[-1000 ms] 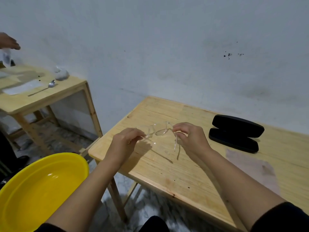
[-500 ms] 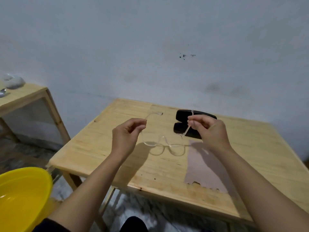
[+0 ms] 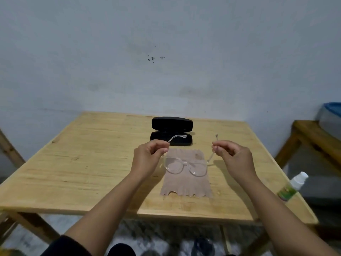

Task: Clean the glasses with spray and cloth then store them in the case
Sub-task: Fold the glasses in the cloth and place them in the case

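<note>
Pale wall behind, and a wooden table (image 3: pixel 77 169) out front with a black case (image 3: pixel 172 131) lying open at the far side, a tan cloth (image 3: pixel 186 183) spread flat just in front of it, and a spray bottle (image 3: pixel 292 186) at the right edge. Both hands are up: the left hand (image 3: pixel 147 157) pinches one temple and the right hand (image 3: pixel 234 157) pinches the other, fingers closed tight. The clear glasses (image 3: pixel 185 166) hang lenses-down over the cloth, possibly just touching it.
</note>
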A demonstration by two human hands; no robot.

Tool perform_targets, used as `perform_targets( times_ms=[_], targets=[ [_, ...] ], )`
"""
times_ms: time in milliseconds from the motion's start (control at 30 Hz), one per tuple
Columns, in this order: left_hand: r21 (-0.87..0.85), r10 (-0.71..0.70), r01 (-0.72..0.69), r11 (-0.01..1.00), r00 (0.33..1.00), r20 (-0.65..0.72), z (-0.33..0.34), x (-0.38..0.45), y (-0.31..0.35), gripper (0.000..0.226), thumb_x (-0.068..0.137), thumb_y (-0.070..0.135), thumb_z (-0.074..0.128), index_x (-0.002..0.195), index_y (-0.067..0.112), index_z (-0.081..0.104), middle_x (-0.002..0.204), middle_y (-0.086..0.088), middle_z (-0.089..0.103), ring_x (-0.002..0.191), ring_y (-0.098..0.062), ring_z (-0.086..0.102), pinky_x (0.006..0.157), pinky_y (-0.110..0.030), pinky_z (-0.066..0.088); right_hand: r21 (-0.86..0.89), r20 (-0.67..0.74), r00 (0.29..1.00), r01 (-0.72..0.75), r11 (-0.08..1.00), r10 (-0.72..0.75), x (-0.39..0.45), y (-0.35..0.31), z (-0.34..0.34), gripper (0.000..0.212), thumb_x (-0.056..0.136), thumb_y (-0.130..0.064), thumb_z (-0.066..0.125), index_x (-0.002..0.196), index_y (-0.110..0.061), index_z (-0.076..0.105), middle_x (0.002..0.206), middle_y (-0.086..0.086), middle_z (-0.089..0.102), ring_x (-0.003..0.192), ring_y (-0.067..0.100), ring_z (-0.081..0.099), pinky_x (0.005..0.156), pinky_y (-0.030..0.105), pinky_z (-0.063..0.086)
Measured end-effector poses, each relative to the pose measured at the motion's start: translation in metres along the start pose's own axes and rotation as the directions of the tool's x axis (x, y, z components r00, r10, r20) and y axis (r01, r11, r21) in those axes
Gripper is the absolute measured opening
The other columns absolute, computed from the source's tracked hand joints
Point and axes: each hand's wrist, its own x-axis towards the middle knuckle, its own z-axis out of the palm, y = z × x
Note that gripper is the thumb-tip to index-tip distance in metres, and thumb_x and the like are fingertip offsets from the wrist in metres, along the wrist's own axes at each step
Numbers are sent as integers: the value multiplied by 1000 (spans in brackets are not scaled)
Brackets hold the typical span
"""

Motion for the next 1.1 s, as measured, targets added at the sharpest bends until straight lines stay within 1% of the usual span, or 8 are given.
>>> perform_targets(
  times_ms=[167,300,467,667,833,967,1033,1100],
  targets=[
    [23,-38,38,999,999,35,5,-1,-4,20,81,10,69,85,29,71,84,14,73,82,2,67,75,-7,48,8,-6,1000,-20,1000,20,-1,5,-2,24,85,-3,64,82,-27,70,81,-6,71,71,-3,66,68,8,51],
    [26,-57,56,998,998,34,8,-2,-4,19,81,9,68,85,27,72,86,13,73,81,4,66,72,-5,47,42,-3,999,-45,998,45,-4,7,-2,18,86,-3,63,87,-20,71,83,-1,71,80,13,66,65,8,51],
    [-2,-85,85,996,996,28,8,-6,-5,17,83,6,65,88,21,73,85,11,73,80,4,66,70,-5,47,24,9,998,-58,998,58,-4,11,1,16,85,-4,64,88,-19,71,84,-3,70,85,19,65,63,7,50],
    [25,-66,66,998,997,32,7,-8,-7,19,82,6,66,88,24,72,87,12,72,83,3,67,71,-6,48,27,22,998,-59,998,58,-6,12,1,19,85,-5,64,90,-22,71,89,-7,70,87,13,66,62,5,48],
    [73,-40,35,997,997,63,2,-11,-4,24,79,10,70,94,30,70,90,19,70,86,8,64,77,-5,48,6,49,996,-72,997,72,-10,16,-2,27,83,-1,65,105,-16,70,99,-1,70,80,-10,65,63,5,48],
    [126,-33,28,992,998,44,-4,-14,-5,34,79,17,71,112,25,66,108,14,67,99,2,61,89,-12,46,-46,8,996,-86,995,86,-16,18,-6,32,83,-5,67,114,-12,66,104,1,68,87,-5,61,62,0,45],
    [138,-40,38,990,999,16,-11,-19,-3,33,80,19,70,112,24,65,110,12,66,100,1,61,88,-8,44,-70,-22,994,-106,992,104,-22,17,-9,31,84,-6,66,115,-11,66,102,1,67,86,-6,58,58,-2,42],
    [199,-29,23,980,999,27,-20,-29,-2,31,80,21,70,111,24,66,106,14,66,96,5,59,83,-2,43,-100,-22,990,-140,985,138,-31,17,-13,27,84,-9,67,111,-12,67,100,0,67,83,-4,58,54,-1,42]
  ],
)
